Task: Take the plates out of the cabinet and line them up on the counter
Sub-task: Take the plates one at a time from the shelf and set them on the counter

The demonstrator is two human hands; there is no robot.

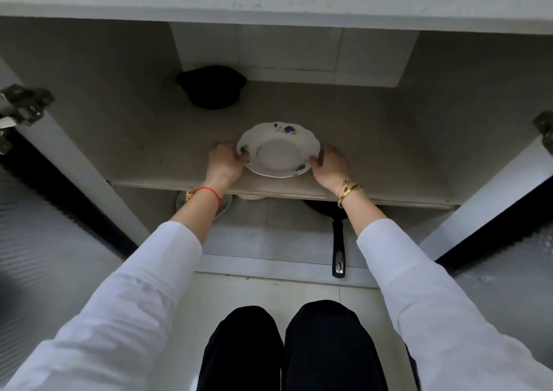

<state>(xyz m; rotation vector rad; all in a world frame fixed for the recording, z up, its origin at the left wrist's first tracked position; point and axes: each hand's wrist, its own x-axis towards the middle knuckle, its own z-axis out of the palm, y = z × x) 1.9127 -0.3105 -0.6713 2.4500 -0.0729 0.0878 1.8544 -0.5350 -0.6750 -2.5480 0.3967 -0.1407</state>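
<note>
plate (278, 150): white, blue flowers, on cabinet shelf (149, 139)
left hand (225, 163): fingers gripping plate's left rim
right hand (330, 166): fingers gripping plate's right rim
writing: none readable

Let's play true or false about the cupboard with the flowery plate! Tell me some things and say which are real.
1. Both hands hold the plate. True: the left hand and right hand grip opposite edges.
2. The plate has red flowers. False: they are blue.
3. A black pot sits at the back of the shelf. True.
4. The pan handle pokes out from above the shelf. False: it is below it.
5. The left wrist wears gold bracelets. False: it wears a red string; the gold bracelets are on the right.
</note>
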